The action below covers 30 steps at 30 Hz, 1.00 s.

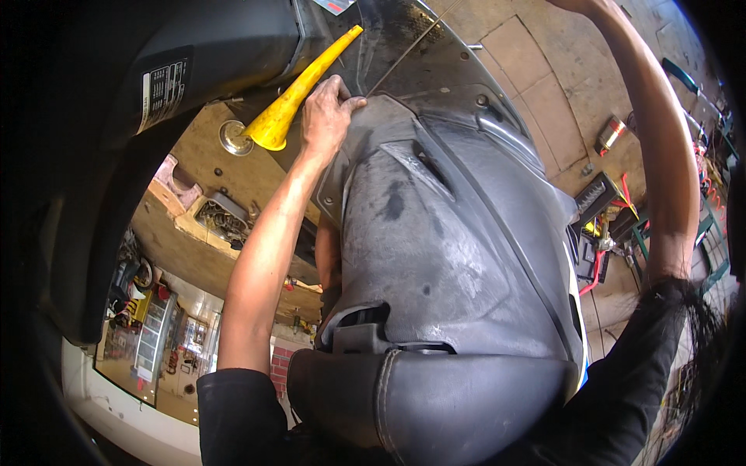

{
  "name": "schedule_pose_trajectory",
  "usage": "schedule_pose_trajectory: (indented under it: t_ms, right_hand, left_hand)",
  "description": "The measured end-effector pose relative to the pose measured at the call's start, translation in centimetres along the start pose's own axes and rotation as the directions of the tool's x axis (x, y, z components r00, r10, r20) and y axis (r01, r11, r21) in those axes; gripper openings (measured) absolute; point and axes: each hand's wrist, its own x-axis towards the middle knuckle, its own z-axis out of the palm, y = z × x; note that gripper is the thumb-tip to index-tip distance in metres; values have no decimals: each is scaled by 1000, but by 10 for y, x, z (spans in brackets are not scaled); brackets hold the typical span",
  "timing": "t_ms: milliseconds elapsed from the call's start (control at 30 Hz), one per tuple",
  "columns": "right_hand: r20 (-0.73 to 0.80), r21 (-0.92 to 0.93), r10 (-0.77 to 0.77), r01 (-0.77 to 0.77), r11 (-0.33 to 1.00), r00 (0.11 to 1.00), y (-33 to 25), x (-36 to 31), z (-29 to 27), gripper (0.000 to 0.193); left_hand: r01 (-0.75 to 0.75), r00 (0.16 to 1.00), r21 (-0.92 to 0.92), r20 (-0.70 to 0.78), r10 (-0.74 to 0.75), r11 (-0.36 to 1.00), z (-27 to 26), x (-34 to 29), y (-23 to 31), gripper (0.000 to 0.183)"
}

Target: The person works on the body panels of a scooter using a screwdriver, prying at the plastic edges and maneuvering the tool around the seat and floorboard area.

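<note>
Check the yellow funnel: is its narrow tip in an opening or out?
Out: the yellow funnel shows its narrow tip uncovered against the dark panel.

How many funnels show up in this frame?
1: a yellow funnel, slanting just left of the person's left hand, wide mouth toward the lower left of the picture, narrow tip toward the upper right. Others may be hidden.
</note>
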Motion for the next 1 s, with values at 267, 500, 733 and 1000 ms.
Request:
schedule_pose_trajectory:
  t_ms: [267, 500, 733, 1000]
  right_hand:
    - [13, 370, 211, -201, 907, 977, -16, 45, -44, 28]
    - [-580, 598, 574, -177, 782, 578, -51, 35, 6, 38]
    - [-549, 777, 707, -38, 628, 446, -61, 28, 42, 28]
    - [-517, 842, 749, 90, 531, 414, -68, -27, 17, 19]
  left_hand:
    - [20, 1000, -15, 20, -19, 1000, -2, -2, -5, 37]
    - [-26, 999, -12, -26, 26, 1000, 0, -4, -4, 36]
    - [-12, 1000, 7, -9, 12, 1000, 0, -9, -10, 35]
    - [-236, 954, 100, -167, 250, 967, 20, -3, -8, 36]
